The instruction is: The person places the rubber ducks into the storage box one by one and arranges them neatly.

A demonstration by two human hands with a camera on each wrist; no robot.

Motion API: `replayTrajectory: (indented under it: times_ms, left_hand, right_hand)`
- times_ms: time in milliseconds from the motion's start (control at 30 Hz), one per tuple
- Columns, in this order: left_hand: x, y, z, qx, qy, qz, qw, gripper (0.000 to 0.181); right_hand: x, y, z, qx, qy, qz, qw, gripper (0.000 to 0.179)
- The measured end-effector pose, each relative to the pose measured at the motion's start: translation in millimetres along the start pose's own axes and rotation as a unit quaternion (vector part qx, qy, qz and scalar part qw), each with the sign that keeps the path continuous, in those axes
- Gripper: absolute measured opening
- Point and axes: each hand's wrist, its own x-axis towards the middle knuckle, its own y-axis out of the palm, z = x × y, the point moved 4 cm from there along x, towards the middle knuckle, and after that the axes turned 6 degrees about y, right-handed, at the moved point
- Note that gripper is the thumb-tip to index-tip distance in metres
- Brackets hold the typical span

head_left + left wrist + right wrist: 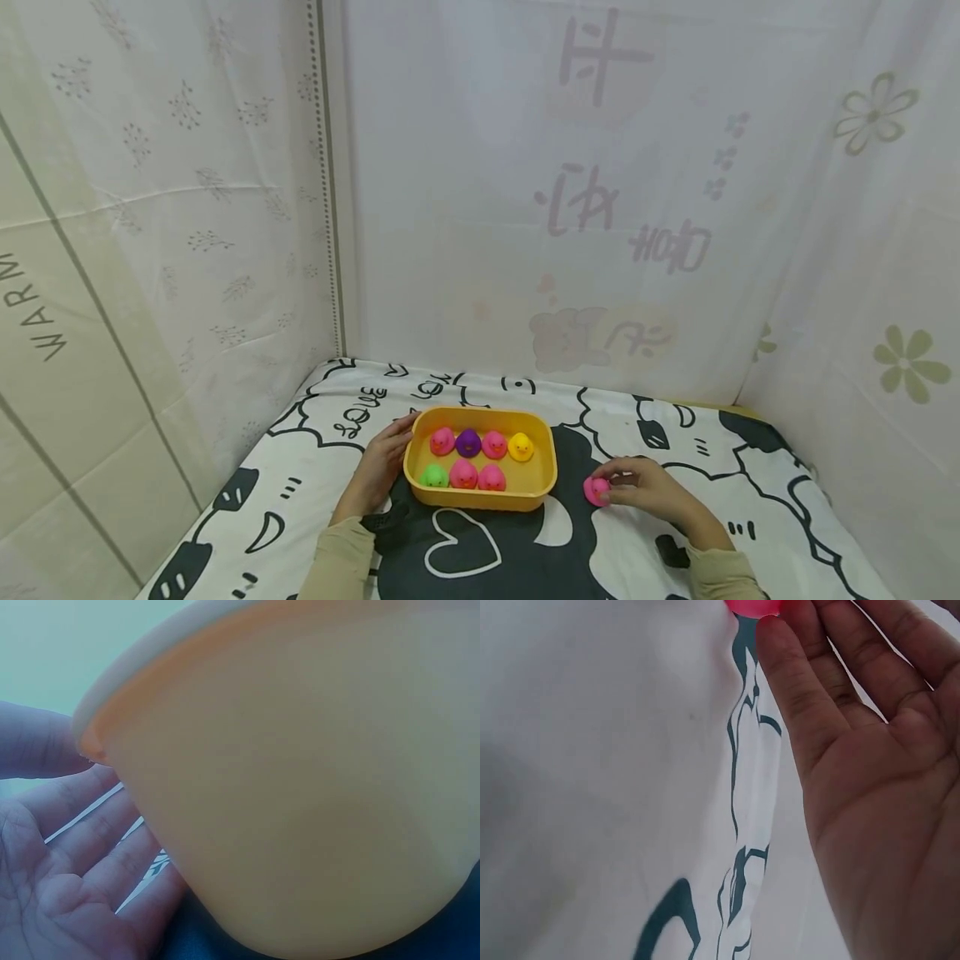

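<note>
A yellow plastic basket stands on the patterned cloth, with several small toy ducks in two rows inside: pink, a purple duck, a yellow duck and a green duck. At the basket's left end rests my left hand. Its fairly straight fingers touch the wall in the left wrist view, the thumb at the rim. Right of the basket, my right hand pinches a pink toy duck between thumb and fingers, close to the cloth. Only the duck's lower edge shows in the right wrist view.
A white cloth with black cartoon drawings covers the surface. Printed pale curtains hang behind and on both sides. A dark wrist strap is at the right wrist.
</note>
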Motion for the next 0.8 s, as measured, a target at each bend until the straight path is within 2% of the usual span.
replayTrajectory:
  times_ms: [333, 567, 800]
  left_hand:
    - [1.0, -0.8, -1.0, -0.003, -0.007, -0.001, 1.0, 0.053]
    - [0.8, -1.1, -1.9, 0.002, -0.006, -0.006, 1.0, 0.052]
    - [-0.3, 1.9, -1.8, -0.019, -0.005, -0.008, 0.9998, 0.053]
  right_hand:
    - [1.8, 2.1, -1.8, 0.001, -0.008, -0.014, 0.9999, 0.026]
    - [2.9, 3.1, -0.2, 0.009, 0.023, -0.014, 0.9996, 0.028]
    - [3.7, 2.8, -0.3, -0.002, 0.045, -0.025, 0.9987, 0.029]
